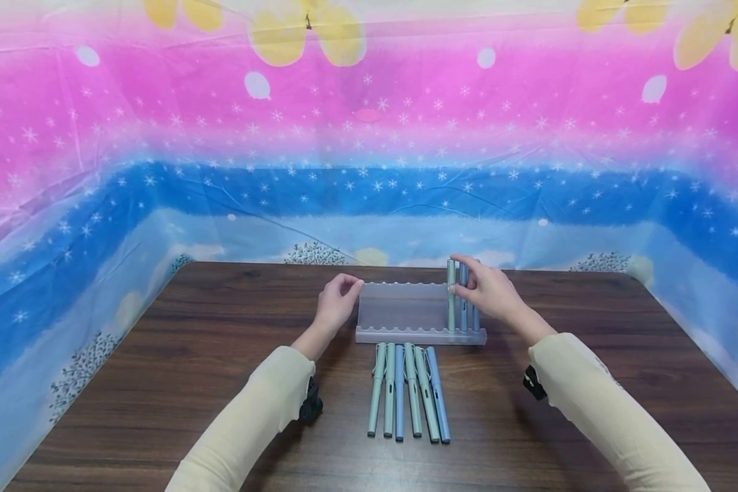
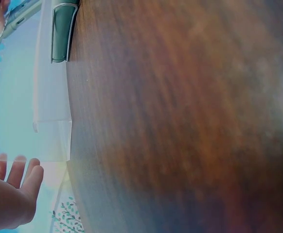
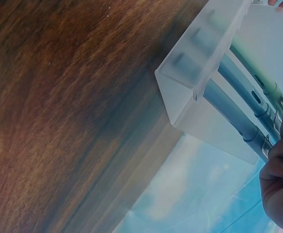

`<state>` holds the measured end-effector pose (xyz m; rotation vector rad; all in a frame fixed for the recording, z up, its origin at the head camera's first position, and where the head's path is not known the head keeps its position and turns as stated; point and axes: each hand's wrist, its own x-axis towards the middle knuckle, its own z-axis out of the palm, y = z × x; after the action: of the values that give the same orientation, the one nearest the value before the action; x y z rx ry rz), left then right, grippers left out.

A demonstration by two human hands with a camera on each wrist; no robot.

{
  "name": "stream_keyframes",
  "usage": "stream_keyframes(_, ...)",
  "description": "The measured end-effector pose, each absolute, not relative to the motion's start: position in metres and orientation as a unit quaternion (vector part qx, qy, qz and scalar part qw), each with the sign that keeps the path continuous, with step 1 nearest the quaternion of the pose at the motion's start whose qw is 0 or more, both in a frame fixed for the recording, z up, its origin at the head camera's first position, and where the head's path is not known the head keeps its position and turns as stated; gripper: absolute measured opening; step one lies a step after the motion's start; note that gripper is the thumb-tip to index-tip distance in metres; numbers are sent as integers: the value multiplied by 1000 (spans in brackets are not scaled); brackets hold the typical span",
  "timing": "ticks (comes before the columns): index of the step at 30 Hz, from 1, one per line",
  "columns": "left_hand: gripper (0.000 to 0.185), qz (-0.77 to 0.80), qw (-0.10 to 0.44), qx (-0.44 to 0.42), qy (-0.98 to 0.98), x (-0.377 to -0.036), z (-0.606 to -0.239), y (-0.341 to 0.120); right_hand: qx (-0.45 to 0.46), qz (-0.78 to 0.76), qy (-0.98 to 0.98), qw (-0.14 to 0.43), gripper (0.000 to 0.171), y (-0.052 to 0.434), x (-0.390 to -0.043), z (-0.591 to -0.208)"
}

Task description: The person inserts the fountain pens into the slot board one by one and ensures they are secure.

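A frosted clear plastic pen rack point(image 1: 406, 307) with scalloped edges stands on the table. My left hand point(image 1: 337, 301) pinches its upper left corner between thumb and fingers, some of which show behind the panel in the left wrist view. At the rack's right end, my right hand point(image 1: 490, 290) holds the upper part of a green pen point(image 1: 451, 304), which is upright with its lower end in the rack's front ledge. Two blue pens point(image 3: 241, 87) stand in the slots beside it, partly hidden by that hand in the head view.
In front of the rack, several green and blue pens point(image 1: 413, 393) lie side by side, clips toward the rack. They rest on a dark wooden table point(image 1: 221, 369). A pink and blue patterned cloth point(image 1: 369, 184) hangs around the table's back and sides.
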<state>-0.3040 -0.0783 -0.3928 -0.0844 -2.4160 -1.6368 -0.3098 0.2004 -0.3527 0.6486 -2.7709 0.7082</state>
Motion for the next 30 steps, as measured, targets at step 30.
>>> stream_keyframes(30,21,-556,107,-31,-824,-303,-391,-78,322,285,-887,165,24,209,-273,-380)
